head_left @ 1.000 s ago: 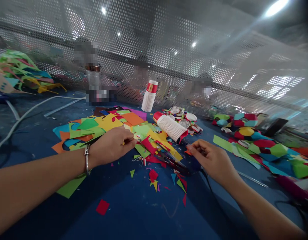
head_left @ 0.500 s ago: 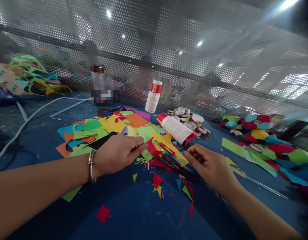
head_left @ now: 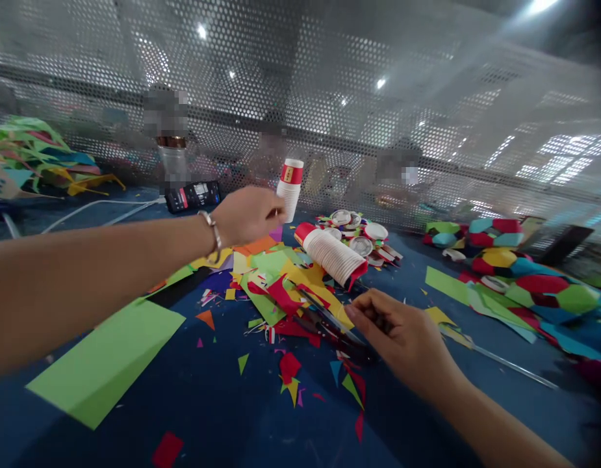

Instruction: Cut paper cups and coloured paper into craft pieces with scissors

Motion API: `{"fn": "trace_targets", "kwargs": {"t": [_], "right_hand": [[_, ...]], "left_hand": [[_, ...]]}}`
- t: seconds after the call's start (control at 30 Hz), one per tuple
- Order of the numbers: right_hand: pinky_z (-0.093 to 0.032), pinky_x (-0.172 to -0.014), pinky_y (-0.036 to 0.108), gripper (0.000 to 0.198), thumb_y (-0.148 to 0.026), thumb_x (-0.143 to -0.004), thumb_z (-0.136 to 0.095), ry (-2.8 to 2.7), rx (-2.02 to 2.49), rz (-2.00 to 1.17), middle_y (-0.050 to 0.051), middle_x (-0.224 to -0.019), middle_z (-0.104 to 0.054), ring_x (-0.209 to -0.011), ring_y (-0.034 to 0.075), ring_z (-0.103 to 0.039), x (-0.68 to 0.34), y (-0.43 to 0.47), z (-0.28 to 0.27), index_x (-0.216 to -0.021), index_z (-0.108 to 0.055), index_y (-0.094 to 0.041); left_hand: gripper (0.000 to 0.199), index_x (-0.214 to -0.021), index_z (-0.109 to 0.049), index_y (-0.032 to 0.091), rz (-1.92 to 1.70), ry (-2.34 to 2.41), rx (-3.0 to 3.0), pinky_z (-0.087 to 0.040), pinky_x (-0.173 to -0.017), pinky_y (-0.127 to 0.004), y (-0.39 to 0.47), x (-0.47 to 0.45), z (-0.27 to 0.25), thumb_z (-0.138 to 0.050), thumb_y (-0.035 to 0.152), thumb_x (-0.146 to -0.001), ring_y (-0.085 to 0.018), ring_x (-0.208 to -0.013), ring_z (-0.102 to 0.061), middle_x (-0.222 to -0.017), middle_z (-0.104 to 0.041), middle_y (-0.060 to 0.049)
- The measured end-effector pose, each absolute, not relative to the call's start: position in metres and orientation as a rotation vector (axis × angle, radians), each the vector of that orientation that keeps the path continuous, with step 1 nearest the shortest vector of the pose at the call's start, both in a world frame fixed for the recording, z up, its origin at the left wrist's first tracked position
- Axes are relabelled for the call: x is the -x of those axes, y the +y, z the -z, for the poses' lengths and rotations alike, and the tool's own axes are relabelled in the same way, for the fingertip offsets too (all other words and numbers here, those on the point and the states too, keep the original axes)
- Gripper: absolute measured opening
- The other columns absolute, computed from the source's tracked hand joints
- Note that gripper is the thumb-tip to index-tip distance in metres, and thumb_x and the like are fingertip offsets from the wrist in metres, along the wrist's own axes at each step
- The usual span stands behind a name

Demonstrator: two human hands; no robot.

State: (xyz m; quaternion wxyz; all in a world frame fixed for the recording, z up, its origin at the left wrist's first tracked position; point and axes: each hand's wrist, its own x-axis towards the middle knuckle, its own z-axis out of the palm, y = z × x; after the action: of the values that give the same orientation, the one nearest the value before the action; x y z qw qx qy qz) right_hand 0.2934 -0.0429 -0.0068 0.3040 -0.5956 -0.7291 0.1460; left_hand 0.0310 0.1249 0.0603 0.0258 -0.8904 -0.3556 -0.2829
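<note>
My left hand (head_left: 249, 216) is raised over the back of the paper pile, its fingers curled closed in front of an upright stack of paper cups (head_left: 291, 185). Whether it touches the cups or pinches something small, I cannot tell. My right hand (head_left: 395, 325) is closed in a pinch low over the table, and anything between its fingertips is hidden or too thin to name. Just left of it lie dark-handled scissors (head_left: 336, 331) on coloured paper scraps (head_left: 293, 276). Behind these a second cup stack (head_left: 332, 255) rests on its side.
Round whitish pieces (head_left: 361, 246) are heaped behind the lying cups. At right sit multicoloured paper balls (head_left: 548, 292) and a clear stick (head_left: 514, 366). A phone (head_left: 193, 196) with a white cable stands at the back left. A green sheet (head_left: 108, 361) lies front left on the blue table (head_left: 222, 416).
My left hand has moved up and away from the scraps, toward the upright cups. The green sheet at front left is now much more exposed. My right hand stays nearly in place.
</note>
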Motion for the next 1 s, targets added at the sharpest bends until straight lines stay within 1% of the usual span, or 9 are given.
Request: {"fn": "trace_targets", "kwargs": {"t": [0.07, 0.23, 0.4, 0.5, 0.6, 0.7, 0.77, 0.83, 1.0], "right_hand": [[-0.035, -0.052, 0.027, 0.031, -0.047, -0.101, -0.052, -1.920, 1.578, -0.401, -0.004, -0.062, -0.049, -0.056, 0.014, -0.044, -0.295, -0.045, 0.006, -0.081, -0.059, -0.024], [-0.034, -0.051, 0.027, 0.032, -0.046, -0.101, -0.051, -1.881, 1.611, -0.419, -0.004, -0.061, -0.048, -0.055, 0.014, -0.043, -0.294, -0.046, 0.005, -0.079, -0.059, -0.024], [-0.033, -0.051, 0.027, 0.034, -0.046, -0.101, -0.051, -1.918, 1.635, -0.507, -0.004, -0.061, -0.049, -0.054, 0.014, -0.042, -0.294, -0.043, 0.009, -0.076, -0.057, -0.024], [-0.034, -0.051, 0.026, 0.034, -0.045, -0.102, -0.049, -1.909, 1.665, -0.550, -0.004, -0.061, -0.051, -0.055, 0.013, -0.043, -0.296, -0.044, 0.008, -0.078, -0.058, -0.023], [-0.033, -0.050, 0.025, 0.032, -0.042, -0.103, -0.049, -1.926, 1.660, -0.537, -0.005, -0.061, -0.051, -0.054, 0.012, -0.043, -0.297, -0.045, 0.006, -0.079, -0.059, -0.023], [-0.033, -0.048, 0.025, 0.031, -0.041, -0.103, -0.049, -1.961, 1.637, -0.517, -0.005, -0.059, -0.051, -0.052, 0.012, -0.042, -0.298, -0.044, 0.005, -0.079, -0.059, -0.024], [-0.034, -0.048, 0.025, 0.031, -0.040, -0.103, -0.049, -1.970, 1.632, -0.510, -0.005, -0.060, -0.052, -0.052, 0.012, -0.044, -0.298, -0.044, 0.005, -0.079, -0.060, -0.024], [-0.035, -0.048, 0.025, 0.031, -0.041, -0.103, -0.049, -1.977, 1.629, -0.506, -0.004, -0.060, -0.054, -0.052, 0.012, -0.045, -0.299, -0.044, 0.006, -0.079, -0.060, -0.025], [-0.034, -0.046, 0.025, 0.032, -0.042, -0.103, -0.050, -1.968, 1.620, -0.502, -0.004, -0.059, -0.053, -0.051, 0.012, -0.045, -0.299, -0.043, 0.007, -0.078, -0.061, -0.025]], "left_hand": [[0.016, -0.090, -0.073, 0.019, 1.010, -1.115, 2.654, -0.040, -0.076, -0.036, 0.163, -0.044, -0.077, -0.058, 0.024, -0.089, -0.022, -0.083, -0.058, -0.088, -0.066, -0.006], [0.022, -0.103, -0.070, 0.014, 1.251, -1.160, 2.506, -0.041, -0.094, -0.037, 0.239, -0.070, -0.100, -0.055, 0.010, -0.088, -0.023, -0.103, -0.056, -0.101, -0.063, -0.009], [0.023, -0.104, -0.067, 0.010, 1.302, -1.205, 2.515, -0.035, -0.104, -0.033, 0.288, -0.090, -0.110, -0.049, 0.020, -0.093, -0.021, -0.119, -0.047, -0.110, -0.062, -0.004], [0.014, -0.096, -0.069, 0.015, 1.264, -1.254, 2.584, -0.031, -0.109, -0.036, 0.311, -0.098, -0.107, -0.063, 0.023, -0.087, -0.021, -0.121, -0.044, -0.110, -0.065, -0.003], [0.022, -0.102, -0.069, 0.016, 1.214, -1.305, 2.638, -0.022, -0.117, -0.043, 0.327, -0.104, -0.102, -0.075, 0.025, -0.083, -0.022, -0.122, -0.038, -0.113, -0.065, -0.003], [0.028, -0.109, -0.069, 0.014, 1.178, -1.360, 2.637, -0.027, -0.117, -0.047, 0.332, -0.109, -0.101, -0.077, 0.026, -0.084, -0.027, -0.127, -0.040, -0.124, -0.063, -0.007], [0.030, -0.114, -0.068, 0.013, 1.149, -1.394, 2.624, -0.041, -0.111, -0.050, 0.329, -0.112, -0.104, -0.074, 0.029, -0.089, -0.030, -0.125, -0.051, -0.129, -0.062, -0.011], [0.036, -0.126, -0.063, 0.016, 1.130, -1.417, 2.622, -0.054, -0.099, -0.049, 0.322, -0.114, -0.109, -0.068, 0.034, -0.096, -0.028, -0.116, -0.063, -0.132, -0.063, -0.011], [0.038, -0.130, -0.060, 0.017, 1.235, -1.452, 2.677, -0.058, -0.093, -0.047, 0.301, -0.111, -0.125, -0.065, 0.037, -0.098, -0.027, -0.111, -0.066, -0.130, -0.064, -0.010]]}}
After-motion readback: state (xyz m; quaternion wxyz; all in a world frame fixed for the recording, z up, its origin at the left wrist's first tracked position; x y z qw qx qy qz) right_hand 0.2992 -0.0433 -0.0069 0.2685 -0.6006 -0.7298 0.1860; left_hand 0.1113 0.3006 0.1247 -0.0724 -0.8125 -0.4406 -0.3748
